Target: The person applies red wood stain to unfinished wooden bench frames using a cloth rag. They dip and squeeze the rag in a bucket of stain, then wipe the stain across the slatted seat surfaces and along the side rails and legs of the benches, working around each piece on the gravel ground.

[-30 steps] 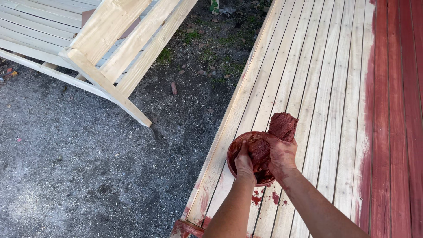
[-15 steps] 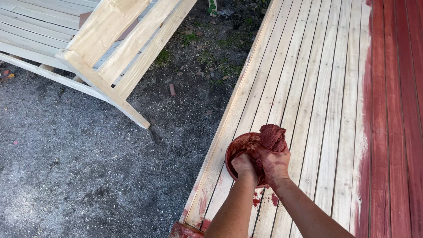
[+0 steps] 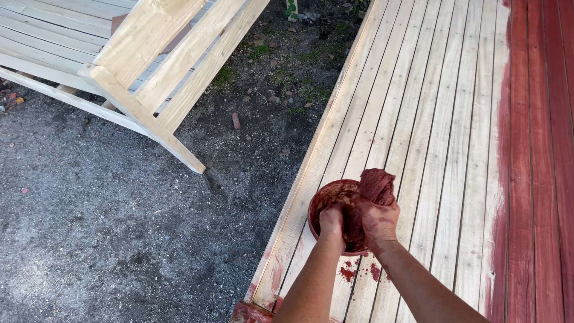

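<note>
A round bowl (image 3: 326, 197) stained dark red stands on a pale slatted wooden panel (image 3: 430, 119). Both of my hands are over it. My left hand (image 3: 332, 222) is closed on the lower end of a dark red soaked cloth (image 3: 375, 185) inside the bowl. My right hand (image 3: 379, 221), smeared with red stain, grips the same cloth just below its bunched top, which sticks up above the bowl's far rim. Red drips (image 3: 359, 272) mark the slats right below the bowl.
The panel's right side (image 3: 538, 149) is stained red; the other slats are bare wood. An unstained wooden frame piece (image 3: 149, 66) lies on the gravel and dirt ground (image 3: 107, 227) at upper left. A red-stained object (image 3: 251, 314) sits at the panel's near corner.
The cloth's bunched end, lifted up and to the right of the bowl a second ago, has come down closer to the bowl. Both hands have drawn together over the bowl.
</note>
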